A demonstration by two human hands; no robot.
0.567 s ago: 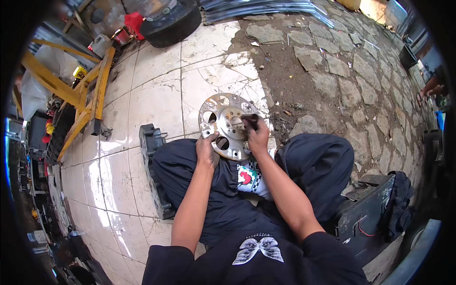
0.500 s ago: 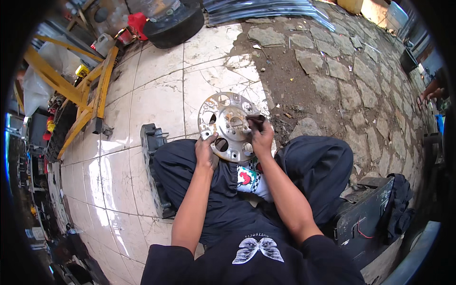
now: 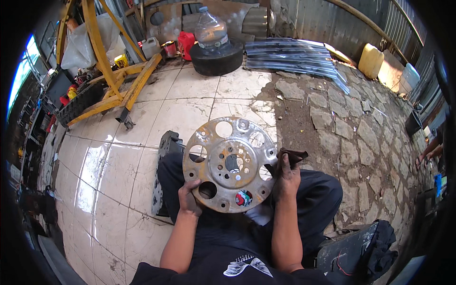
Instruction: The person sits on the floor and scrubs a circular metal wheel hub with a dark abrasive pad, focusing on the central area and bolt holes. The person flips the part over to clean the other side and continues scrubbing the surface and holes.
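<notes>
A round metal flexplate (image 3: 218, 164), grey with rusty patches, is held up over my lap, its face toward me. Large round holes ring it, and smaller ones circle the centre opening. My left hand (image 3: 190, 197) grips its lower left rim, thumb on the face and the other fingers mostly hidden behind. At the right rim, my right hand (image 3: 288, 183) is closed on a folded dark brown sheet (image 3: 295, 154); whether it is sandpaper or cloth I cannot tell. Whether those fingers also bear on the rim is unclear.
A dark metal engine part (image 3: 165, 166) lies beside my left knee. Left ahead stands a yellow steel frame (image 3: 126, 99). A large clear bottle (image 3: 211, 31) sits on a black round base, near corrugated sheets (image 3: 294, 59). By my right side is a black case (image 3: 339, 256).
The flexplate has come up closer and turned more squarely toward me. My right hand, with the brown sheet, has moved off its face to the right rim. The view has tilted upward.
</notes>
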